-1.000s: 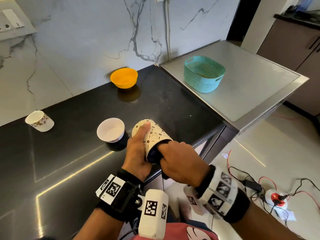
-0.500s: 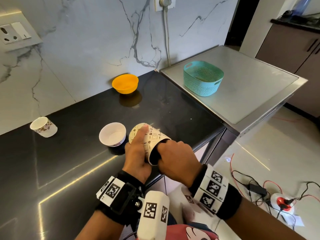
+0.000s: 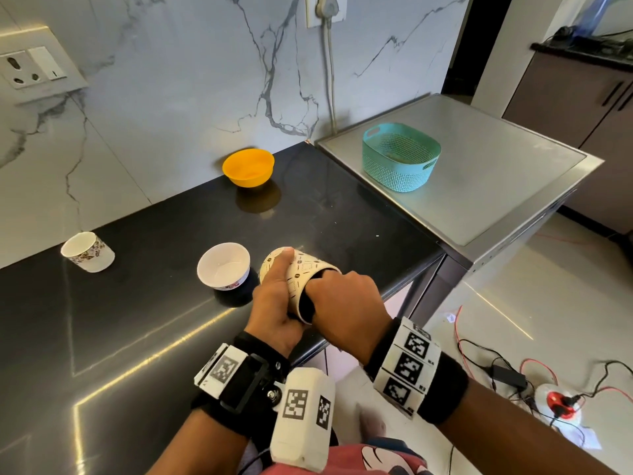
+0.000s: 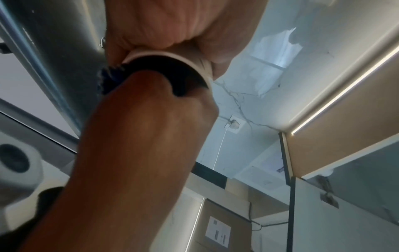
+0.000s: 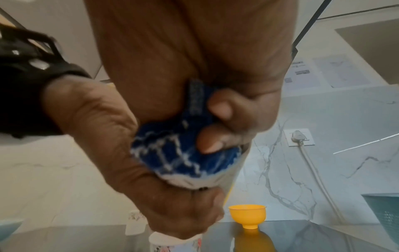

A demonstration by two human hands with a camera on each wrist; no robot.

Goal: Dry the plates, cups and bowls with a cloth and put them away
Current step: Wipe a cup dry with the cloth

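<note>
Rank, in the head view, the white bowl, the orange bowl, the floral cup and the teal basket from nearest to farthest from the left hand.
1. White bowl, just left of the left hand.
2. Orange bowl, back by the wall.
3. Floral cup, far left.
4. Teal basket, on the steel surface, right.

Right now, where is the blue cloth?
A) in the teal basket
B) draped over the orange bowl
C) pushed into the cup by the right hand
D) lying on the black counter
C: the right hand grips the blue cloth and pushes it into the mouth of the cup, which the left hand holds.
</note>
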